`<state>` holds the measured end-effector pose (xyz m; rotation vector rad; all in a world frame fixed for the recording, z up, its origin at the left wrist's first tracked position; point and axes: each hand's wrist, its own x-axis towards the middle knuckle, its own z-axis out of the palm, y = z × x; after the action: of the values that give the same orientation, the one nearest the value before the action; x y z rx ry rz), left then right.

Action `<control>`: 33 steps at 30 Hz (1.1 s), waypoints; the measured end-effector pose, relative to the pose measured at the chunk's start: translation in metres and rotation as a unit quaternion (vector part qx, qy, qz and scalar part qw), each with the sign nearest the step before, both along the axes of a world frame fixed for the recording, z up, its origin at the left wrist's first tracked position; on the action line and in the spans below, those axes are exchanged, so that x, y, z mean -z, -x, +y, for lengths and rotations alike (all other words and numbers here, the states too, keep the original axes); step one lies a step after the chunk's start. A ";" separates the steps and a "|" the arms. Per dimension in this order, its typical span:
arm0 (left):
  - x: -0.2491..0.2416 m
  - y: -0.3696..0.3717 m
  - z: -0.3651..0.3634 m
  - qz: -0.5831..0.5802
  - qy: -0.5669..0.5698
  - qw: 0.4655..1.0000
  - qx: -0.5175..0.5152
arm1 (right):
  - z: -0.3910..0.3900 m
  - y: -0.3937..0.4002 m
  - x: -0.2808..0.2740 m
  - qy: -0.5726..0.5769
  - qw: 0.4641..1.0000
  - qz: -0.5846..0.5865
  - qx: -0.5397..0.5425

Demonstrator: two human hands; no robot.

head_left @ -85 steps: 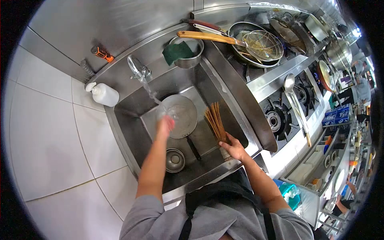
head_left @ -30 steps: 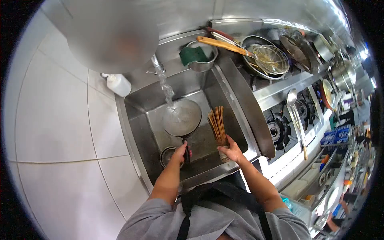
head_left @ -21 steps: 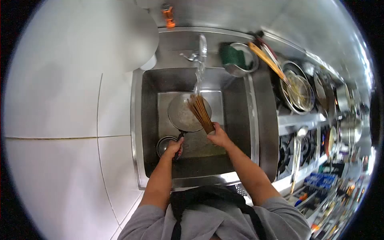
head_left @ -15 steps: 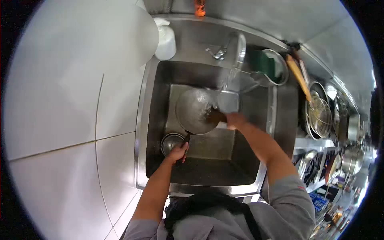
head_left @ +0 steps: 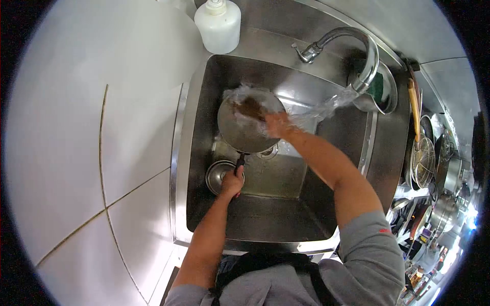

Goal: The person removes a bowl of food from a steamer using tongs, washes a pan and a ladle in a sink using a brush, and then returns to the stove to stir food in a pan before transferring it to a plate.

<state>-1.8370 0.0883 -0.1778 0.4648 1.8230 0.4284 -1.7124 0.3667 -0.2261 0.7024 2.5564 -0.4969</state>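
My left hand (head_left: 232, 183) is closed round the black handle of a round metal pan (head_left: 237, 132), held up in the sink. In my closed right hand (head_left: 278, 125) is a brown scrubbing brush (head_left: 249, 108), its head inside the pan and blurred by motion. Water splashes about the brush and the pan's far rim. A small metal bowl (head_left: 215, 177) sits on the sink floor beside my left hand, partly covered by it.
From the curved faucet (head_left: 372, 58), water streams into the steel sink (head_left: 265, 217). A white pump bottle (head_left: 218, 28) stands at the back left. Behind the faucet, a metal pot (head_left: 392, 92) holds a green scouring pad (head_left: 376, 87). Strainers (head_left: 423, 162) sit at the right.
The brush has swept left and away from me across the pan with my right hand. My left hand still grips the handle. The camera view has shifted and turned.
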 end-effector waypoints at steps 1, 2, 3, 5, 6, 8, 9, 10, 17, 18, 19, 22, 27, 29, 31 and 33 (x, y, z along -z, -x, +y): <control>-0.002 -0.002 -0.003 0.030 -0.002 0.999 -0.018 | -0.013 0.013 -0.003 0.001 0.999 0.043 0.006; -0.003 0.000 -0.006 0.030 0.002 0.999 -0.020 | -0.018 0.021 -0.008 0.066 0.997 0.033 0.003; -0.007 0.006 -0.002 0.029 0.019 0.999 -0.016 | -0.013 0.026 -0.030 0.152 0.988 -0.012 -0.034; -0.003 0.014 -0.003 0.027 0.035 0.999 -0.015 | 0.016 0.015 -0.011 0.164 0.943 0.000 -0.289; 0.009 0.018 -0.005 0.015 0.025 1.000 0.004 | 0.034 0.006 -0.006 0.141 0.915 0.029 -0.378; 0.024 0.013 -0.019 -0.003 0.024 0.999 0.025 | 0.031 0.015 -0.024 0.051 0.968 -0.057 -0.240; 0.028 0.010 -0.020 0.058 -0.017 0.997 0.037 | 0.036 0.022 -0.042 -0.002 0.981 -0.099 -0.166; 0.023 0.010 -0.015 0.081 -0.028 0.995 0.041 | 0.042 0.032 -0.062 -0.058 0.984 -0.138 -0.092; -0.003 0.011 -0.001 0.189 0.024 0.979 0.068 | 0.017 0.017 -0.115 0.304 0.933 -0.184 0.061; -0.009 0.009 0.000 0.212 0.047 0.973 0.080 | 0.026 -0.004 -0.088 0.290 0.937 -0.194 0.036; -0.019 0.007 0.003 0.208 0.050 0.974 0.075 | 0.034 -0.020 -0.065 0.222 0.955 -0.196 0.005; -0.035 0.001 0.010 0.206 0.042 0.971 0.112 | 0.010 -0.055 -0.017 0.014 0.992 -0.107 0.066; -0.036 0.003 0.015 0.176 0.078 0.970 0.150 | -0.018 -0.035 -0.119 0.489 0.785 -0.205 0.322; -0.027 0.002 0.010 0.193 0.066 0.966 0.160 | -0.016 -0.044 -0.133 0.270 0.920 -0.164 0.231; -0.024 0.000 0.008 0.208 0.051 0.961 0.175 | -0.015 -0.056 -0.063 0.195 0.959 -0.190 0.079; -0.024 -0.002 0.013 0.190 0.055 0.967 0.161 | -0.014 -0.061 -0.018 0.071 0.959 -0.223 -0.157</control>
<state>-1.8348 0.1008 -0.1536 0.7928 2.0773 0.0102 -1.6510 0.3532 -0.2085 0.3009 2.1259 -0.3613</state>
